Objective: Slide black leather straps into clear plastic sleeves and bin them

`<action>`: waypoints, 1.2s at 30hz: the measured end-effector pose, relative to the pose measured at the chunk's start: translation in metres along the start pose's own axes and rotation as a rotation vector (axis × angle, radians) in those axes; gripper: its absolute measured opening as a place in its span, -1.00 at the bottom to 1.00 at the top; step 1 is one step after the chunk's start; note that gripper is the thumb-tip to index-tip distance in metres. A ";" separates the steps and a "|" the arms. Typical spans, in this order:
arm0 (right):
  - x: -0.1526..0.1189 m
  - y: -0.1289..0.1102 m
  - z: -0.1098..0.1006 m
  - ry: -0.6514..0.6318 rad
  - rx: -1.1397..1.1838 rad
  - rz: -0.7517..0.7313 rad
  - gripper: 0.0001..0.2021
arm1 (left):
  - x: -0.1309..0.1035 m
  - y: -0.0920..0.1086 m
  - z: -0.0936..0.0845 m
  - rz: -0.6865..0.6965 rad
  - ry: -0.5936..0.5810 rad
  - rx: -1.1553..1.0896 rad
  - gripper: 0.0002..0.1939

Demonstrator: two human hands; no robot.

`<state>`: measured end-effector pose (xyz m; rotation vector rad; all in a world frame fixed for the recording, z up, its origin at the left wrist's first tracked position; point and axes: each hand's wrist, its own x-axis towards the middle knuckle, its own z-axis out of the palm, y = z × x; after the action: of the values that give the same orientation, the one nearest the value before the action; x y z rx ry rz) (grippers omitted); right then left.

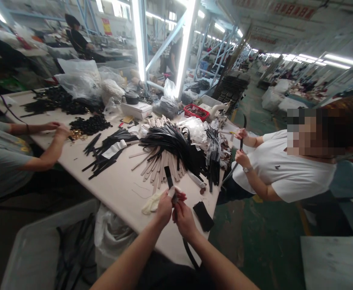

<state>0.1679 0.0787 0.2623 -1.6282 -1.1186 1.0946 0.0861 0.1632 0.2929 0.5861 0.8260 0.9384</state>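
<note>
With left hand [163, 208] and right hand [184, 221] closed around one black strap [168, 177] by the bench's [113, 197] near corner, leaves heaped black strips [164, 139] untouched toward the far edge.

Tabletop [110, 197]: pale surface
Centre: fanned black strips [170, 143] over beige strips [152, 167]
Far side: red basket [196, 112], white box [136, 109]
Near edge: dark rectangular piece [203, 216]

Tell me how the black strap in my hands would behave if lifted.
The black strap would probably flex springily: its lower length curves, while its tip stands straight above the left hand. Being thin, it is likely light.
</note>
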 end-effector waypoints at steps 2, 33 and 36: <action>0.005 -0.003 -0.010 -0.062 0.006 -0.012 -0.62 | -0.011 -0.015 -0.002 -0.018 0.011 0.049 -0.72; 0.115 -0.088 -0.062 -0.109 0.096 -0.296 -0.60 | 0.010 -0.052 -0.040 0.060 0.178 0.260 -0.89; 0.121 -0.060 -0.065 -0.189 0.096 -0.239 -0.55 | -0.002 0.006 -0.079 0.230 0.279 0.493 -0.83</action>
<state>0.2435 0.1982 0.3129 -1.2989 -1.3254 1.1417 0.0181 0.1711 0.2536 1.0070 1.2768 1.0450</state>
